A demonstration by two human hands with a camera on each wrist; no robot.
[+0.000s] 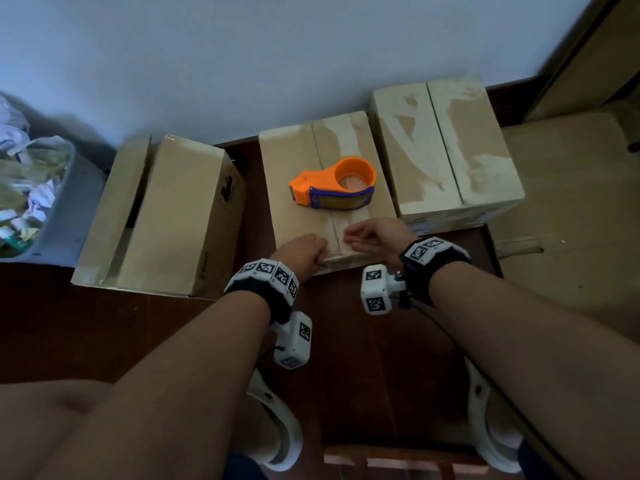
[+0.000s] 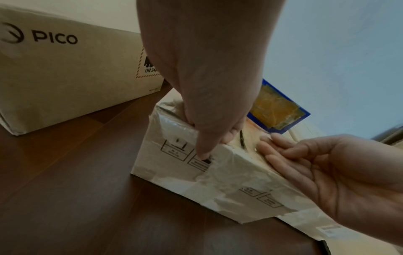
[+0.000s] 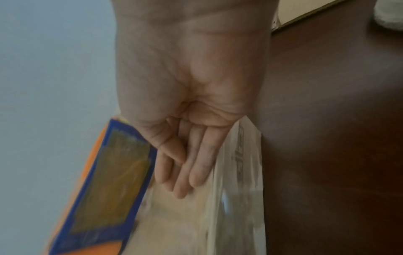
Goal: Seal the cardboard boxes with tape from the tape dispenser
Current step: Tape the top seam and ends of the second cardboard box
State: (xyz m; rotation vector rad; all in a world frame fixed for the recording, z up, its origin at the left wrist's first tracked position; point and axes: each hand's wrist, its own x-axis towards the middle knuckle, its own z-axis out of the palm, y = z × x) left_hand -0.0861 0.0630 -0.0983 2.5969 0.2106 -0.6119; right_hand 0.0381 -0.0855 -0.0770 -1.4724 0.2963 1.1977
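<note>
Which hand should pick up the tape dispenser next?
Right, probably. The right hand lies open with straight fingers, nearest the tape dispenser. The left hand grips the middle box's front edge, steadying it.

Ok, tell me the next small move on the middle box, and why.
Probably press the tape end flat over the front edge: both hands, left hand and right hand, sit at the middle box seam, and the tape dispenser is set down.
</note>
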